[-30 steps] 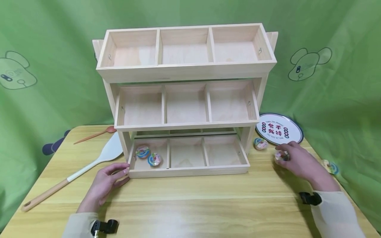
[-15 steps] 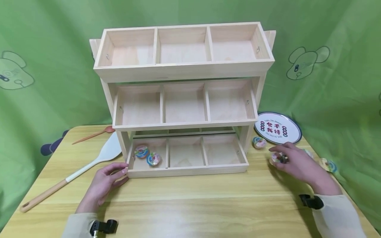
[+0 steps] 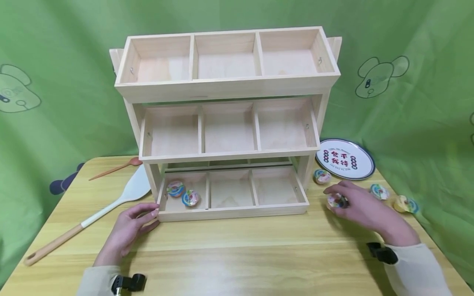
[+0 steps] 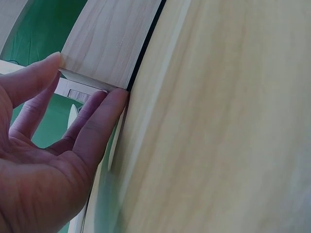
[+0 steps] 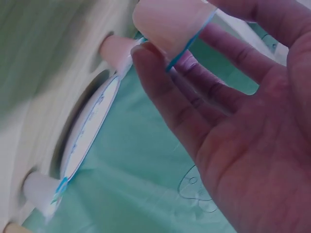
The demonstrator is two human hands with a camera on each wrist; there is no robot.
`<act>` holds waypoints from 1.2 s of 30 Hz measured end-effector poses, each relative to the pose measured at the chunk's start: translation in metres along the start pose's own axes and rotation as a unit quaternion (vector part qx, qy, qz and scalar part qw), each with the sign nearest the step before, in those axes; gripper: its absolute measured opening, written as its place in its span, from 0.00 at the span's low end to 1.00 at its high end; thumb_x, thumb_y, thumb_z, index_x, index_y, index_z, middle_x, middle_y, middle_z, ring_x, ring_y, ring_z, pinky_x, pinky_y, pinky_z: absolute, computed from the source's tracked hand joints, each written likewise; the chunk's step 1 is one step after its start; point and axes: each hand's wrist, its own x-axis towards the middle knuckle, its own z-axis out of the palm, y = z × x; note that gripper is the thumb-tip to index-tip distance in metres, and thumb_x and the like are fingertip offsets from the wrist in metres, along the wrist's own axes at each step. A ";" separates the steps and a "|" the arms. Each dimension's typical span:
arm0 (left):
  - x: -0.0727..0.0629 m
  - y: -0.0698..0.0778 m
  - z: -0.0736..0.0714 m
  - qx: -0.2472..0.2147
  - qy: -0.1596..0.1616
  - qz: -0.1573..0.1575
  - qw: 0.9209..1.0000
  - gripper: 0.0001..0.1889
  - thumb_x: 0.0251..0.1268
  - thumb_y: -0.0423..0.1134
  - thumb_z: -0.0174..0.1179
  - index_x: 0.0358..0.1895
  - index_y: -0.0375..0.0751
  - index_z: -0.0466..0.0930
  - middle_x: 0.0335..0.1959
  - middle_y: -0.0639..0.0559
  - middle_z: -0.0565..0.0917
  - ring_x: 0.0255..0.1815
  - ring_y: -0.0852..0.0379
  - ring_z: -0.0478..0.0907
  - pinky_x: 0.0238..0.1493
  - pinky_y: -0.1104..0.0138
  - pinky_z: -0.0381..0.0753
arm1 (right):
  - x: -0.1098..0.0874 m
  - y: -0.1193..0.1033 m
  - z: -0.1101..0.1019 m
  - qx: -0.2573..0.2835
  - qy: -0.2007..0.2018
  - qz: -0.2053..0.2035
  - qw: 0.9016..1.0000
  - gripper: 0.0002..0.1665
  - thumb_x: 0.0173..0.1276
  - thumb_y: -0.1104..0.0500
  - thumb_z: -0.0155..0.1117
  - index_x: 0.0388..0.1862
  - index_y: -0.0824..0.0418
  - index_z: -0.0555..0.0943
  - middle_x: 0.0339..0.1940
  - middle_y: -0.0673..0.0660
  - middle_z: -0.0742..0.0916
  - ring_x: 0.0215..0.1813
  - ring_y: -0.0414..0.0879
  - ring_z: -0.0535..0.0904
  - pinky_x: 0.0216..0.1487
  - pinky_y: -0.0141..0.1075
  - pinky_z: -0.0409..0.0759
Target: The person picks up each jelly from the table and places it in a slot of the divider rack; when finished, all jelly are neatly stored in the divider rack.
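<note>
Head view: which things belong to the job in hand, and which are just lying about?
Likely in the job:
cup in right grip
two cups in the bottom tray
three loose cups at right
wooden rack, touched by left grip

Probably just lying about:
round plate
spatula
orange spoon

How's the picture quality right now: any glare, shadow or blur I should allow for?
Head: bright, pale glare on the table near the bottom centre, a shadow below the right hand, the held cup too blurred to read. Left wrist: dimmer, table grain smeared, left hand crisper. Right wrist: dim, cool cast, soft; held cup cut off at the top edge.
</note>
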 end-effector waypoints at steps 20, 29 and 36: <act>0.000 -0.001 0.000 -0.002 0.000 0.004 1.000 0.17 0.66 0.29 0.62 0.55 0.25 0.77 0.53 0.44 0.74 0.50 0.55 0.80 0.58 0.57 0.81 | 0.013 -0.047 -0.008 -0.019 0.023 -0.119 0.992 0.23 0.53 0.66 0.75 0.51 0.61 0.84 0.45 0.50 0.79 0.41 0.42 0.78 0.40 0.41 0.85; -0.001 0.000 -0.001 -0.002 -0.002 0.005 1.000 0.16 0.65 0.28 0.63 0.54 0.25 0.78 0.55 0.41 0.73 0.50 0.55 0.80 0.59 0.57 0.80 | 0.023 -0.063 -0.009 0.003 -0.006 -0.123 0.992 0.24 0.56 0.67 0.72 0.54 0.61 0.83 0.48 0.52 0.81 0.46 0.45 0.78 0.46 0.44 0.84; 0.000 0.000 -0.001 0.000 -0.002 0.005 1.000 0.17 0.66 0.28 0.62 0.55 0.25 0.77 0.55 0.42 0.73 0.50 0.55 0.80 0.59 0.57 0.80 | 0.034 -0.071 -0.003 0.003 -0.008 -0.141 0.990 0.23 0.57 0.67 0.73 0.53 0.59 0.84 0.50 0.55 0.81 0.47 0.47 0.79 0.48 0.44 0.85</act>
